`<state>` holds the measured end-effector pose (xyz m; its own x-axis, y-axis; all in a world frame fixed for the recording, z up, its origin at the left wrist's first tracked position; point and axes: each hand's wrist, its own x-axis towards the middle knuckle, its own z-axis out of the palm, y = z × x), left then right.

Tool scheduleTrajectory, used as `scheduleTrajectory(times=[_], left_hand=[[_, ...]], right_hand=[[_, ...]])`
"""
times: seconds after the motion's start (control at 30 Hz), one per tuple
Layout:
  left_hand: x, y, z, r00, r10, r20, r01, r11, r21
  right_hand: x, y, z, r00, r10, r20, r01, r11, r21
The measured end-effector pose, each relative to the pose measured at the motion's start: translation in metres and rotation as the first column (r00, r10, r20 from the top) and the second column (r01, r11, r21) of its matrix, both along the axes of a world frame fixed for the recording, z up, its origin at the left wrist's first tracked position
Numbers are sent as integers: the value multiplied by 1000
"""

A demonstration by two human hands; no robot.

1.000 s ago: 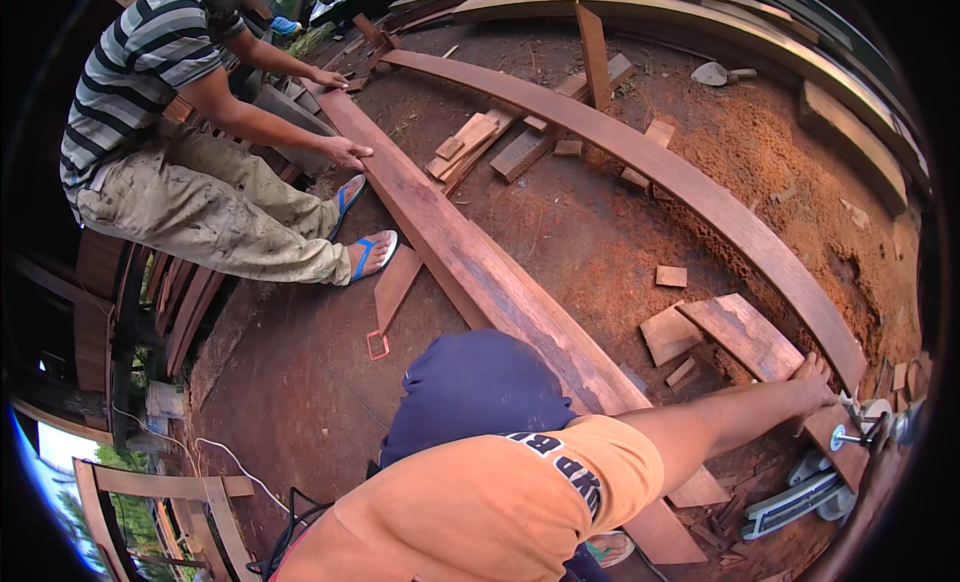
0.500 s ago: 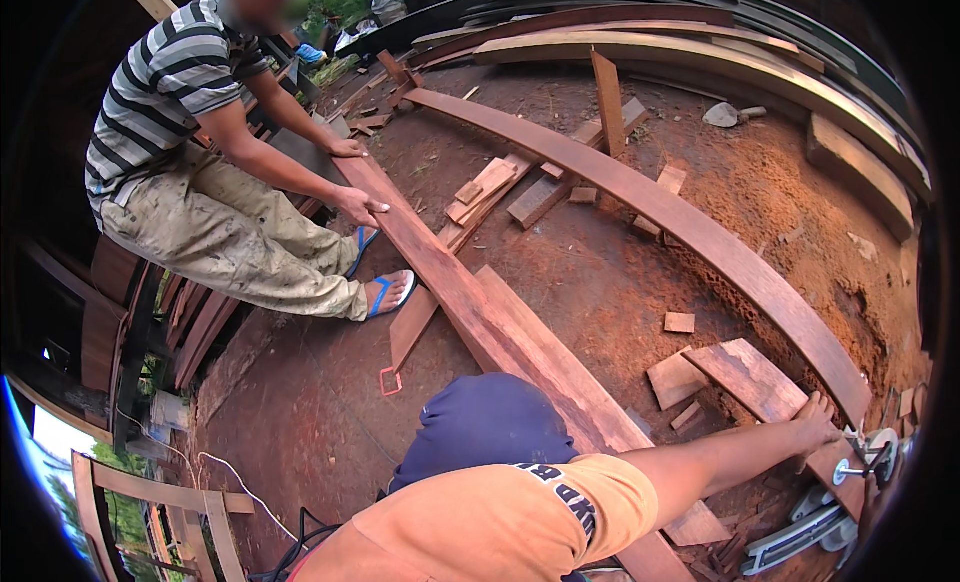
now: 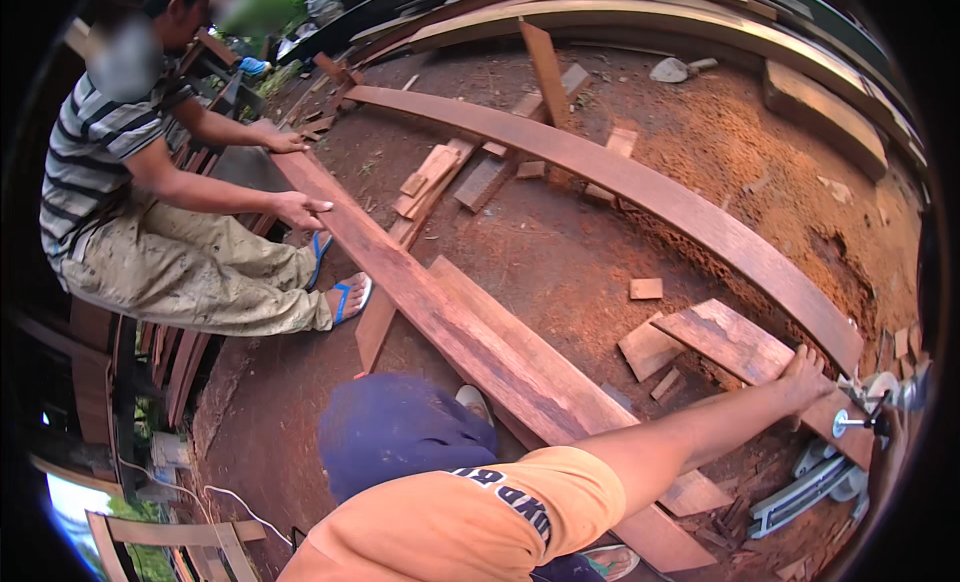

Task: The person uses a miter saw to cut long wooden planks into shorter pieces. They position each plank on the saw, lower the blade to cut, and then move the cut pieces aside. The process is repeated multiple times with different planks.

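My left forearm, in an orange sleeve, reaches across to the right. My left hand [image 3: 807, 380] has its fingers curled on the end of a short reddish board [image 3: 712, 334]. My right hand [image 3: 886, 414] is mostly hidden at the right rim, by a metal power tool [image 3: 806, 490] with a round knob, set over a piece of wood. Long planks [image 3: 450, 337] run diagonally above my arm and my navy-clad knee. At their far end a co-worker [image 3: 105, 182] in a striped shirt and flip-flops holds one plank with both hands.
A long curved board [image 3: 640, 187] lies across the ground amid offcuts [image 3: 645, 287] and sawdust. Timber [image 3: 620, 22] is stacked along the back, with a trowel [image 3: 670, 70] before it. More boards [image 3: 175, 372], a frame and white cables are at the left.
The view has shifted slightly. My navy-clad knee sits lower and farther left, showing a shoe beside it. The co-worker's hands and plank appear lower and leftward. My left hand stays on the short board.
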<state>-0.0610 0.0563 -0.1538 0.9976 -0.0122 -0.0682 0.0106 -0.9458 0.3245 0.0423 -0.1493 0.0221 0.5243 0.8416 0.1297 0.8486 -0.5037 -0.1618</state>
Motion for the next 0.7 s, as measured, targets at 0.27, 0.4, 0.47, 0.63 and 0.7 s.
scheduleTrajectory(times=[0.27, 0.4, 0.47, 0.63, 0.7], left_hand=[[-24, 3, 30, 1000, -9, -30, 11, 996, 87], [-26, 7, 43, 997, -15, -70, 19, 998, 60], [-26, 6, 41, 997, -9, -72, 12, 999, 46], [-24, 5, 35, 998, -6, -60, 8, 999, 35], [-24, 6, 34, 999, -16, -45, 19, 998, 56]], right_hand=[[-19, 25, 19, 832, -509, 220, 552, 800, -237], [-22, -3, 97, 666, -454, 593, 372, 890, 263], [6, -32, 150, 441, -432, 786, 215, 902, 375], [108, -109, 216, 114, -460, 881, 332, 853, 402], [133, -140, 227, 157, -480, 863, 507, 789, 347]])
